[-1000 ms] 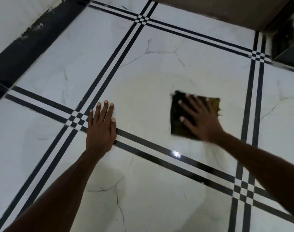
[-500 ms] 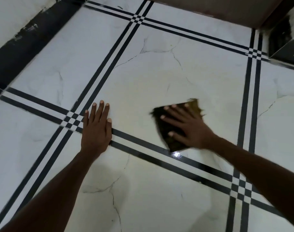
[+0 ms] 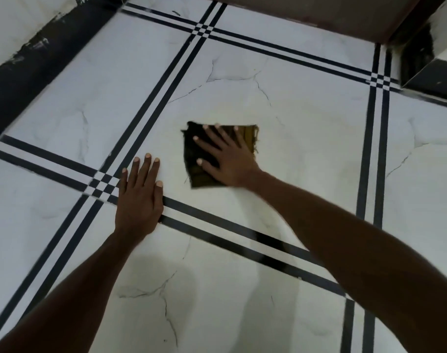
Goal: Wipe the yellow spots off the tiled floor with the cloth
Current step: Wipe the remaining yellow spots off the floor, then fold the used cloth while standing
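A dark, square cloth (image 3: 195, 171) with a yellowish right edge lies flat on the white marble-look tiled floor (image 3: 306, 154). My right hand (image 3: 226, 155) presses down on it with the fingers spread flat, covering its middle. My left hand (image 3: 139, 197) rests palm-down on the floor to the left of the cloth, fingers together, over a black stripe, holding nothing. One tiny yellow speck (image 3: 254, 70) shows on the tile beyond the cloth; I see no other yellow spots.
Black double stripes (image 3: 242, 235) cross the floor in a grid. A black skirting (image 3: 39, 57) runs along the wall at the left. A brown surface (image 3: 319, 14) borders the far edge, and a dark corner block (image 3: 431, 59) stands at the top right.
My right hand has slid the cloth across the tile, first leftward and toward me, then back away. The cloth now lies squarer. My left hand has stayed planted on the floor.
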{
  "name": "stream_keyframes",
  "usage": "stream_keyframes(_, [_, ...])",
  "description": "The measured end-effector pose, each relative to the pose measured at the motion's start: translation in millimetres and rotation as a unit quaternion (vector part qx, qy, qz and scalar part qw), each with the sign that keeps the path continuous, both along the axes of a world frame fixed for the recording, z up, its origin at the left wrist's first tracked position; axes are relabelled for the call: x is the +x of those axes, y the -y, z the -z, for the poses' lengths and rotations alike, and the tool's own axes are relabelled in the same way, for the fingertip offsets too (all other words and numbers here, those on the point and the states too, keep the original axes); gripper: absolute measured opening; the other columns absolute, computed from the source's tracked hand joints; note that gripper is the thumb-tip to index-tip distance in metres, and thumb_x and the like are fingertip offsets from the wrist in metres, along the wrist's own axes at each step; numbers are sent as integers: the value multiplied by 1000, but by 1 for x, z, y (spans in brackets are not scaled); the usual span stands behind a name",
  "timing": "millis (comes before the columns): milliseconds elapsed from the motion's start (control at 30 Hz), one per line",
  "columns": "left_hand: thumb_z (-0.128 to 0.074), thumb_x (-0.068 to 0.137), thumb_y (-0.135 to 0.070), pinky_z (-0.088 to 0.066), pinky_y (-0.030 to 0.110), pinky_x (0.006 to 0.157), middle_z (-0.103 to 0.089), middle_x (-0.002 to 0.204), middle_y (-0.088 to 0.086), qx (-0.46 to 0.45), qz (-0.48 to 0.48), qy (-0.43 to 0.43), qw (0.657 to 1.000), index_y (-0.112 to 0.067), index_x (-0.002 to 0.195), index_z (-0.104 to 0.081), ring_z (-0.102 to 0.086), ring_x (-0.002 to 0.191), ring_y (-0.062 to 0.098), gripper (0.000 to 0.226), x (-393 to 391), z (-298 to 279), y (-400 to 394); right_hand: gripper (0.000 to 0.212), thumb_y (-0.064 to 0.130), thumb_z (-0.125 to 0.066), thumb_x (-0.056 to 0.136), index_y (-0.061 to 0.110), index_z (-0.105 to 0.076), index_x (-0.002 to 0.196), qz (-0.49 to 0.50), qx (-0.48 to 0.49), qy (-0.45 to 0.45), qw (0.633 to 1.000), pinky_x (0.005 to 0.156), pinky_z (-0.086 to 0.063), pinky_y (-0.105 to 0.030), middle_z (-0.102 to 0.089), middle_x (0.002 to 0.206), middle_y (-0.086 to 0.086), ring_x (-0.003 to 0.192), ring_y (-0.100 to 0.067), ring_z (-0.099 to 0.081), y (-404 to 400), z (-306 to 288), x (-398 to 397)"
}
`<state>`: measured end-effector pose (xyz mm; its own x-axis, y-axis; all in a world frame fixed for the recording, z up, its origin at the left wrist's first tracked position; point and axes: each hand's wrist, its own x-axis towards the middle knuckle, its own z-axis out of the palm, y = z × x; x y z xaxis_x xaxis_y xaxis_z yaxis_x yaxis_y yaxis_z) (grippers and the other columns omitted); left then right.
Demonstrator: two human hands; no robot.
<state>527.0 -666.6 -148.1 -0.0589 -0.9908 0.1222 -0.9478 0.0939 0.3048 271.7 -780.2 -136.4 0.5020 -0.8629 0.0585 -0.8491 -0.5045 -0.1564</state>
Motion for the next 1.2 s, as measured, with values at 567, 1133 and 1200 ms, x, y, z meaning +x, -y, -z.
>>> stream_keyframes(567, [-43,104,-47,-51,50,90,-64,118,16,29,-28,-104,994,-3,109,-69,-54,112,33,51,-141,-44,40,51,32,-35,109,11,-49,153,149,118,192,963,130,-18,-57,-34,167,-19,157,-35,-27,-36,-16,-62])
stream_keyframes(1133, [-68,99,-24,-56,25,77,-72,94,-2,69,54,-326,941,-9,115,-70,-68,85,8,22,-147,-127,83,37,22,-84,87,8,-69,118,257,335,445,789,93,-59,-33,-73,119,-10,110,-24,-71,-28,-95,-125])
stream_keyframes(1200, [-68,99,-22,-55,21,75,-70,93,-4,53,59,-323,943,-9,115,-70,-67,85,5,20,-143,-139,85,43,27,-86,85,14,-67,121,260,359,471,763,93,-58,-33,-76,118,-7,111,-23,-72,-33,-108,-127])
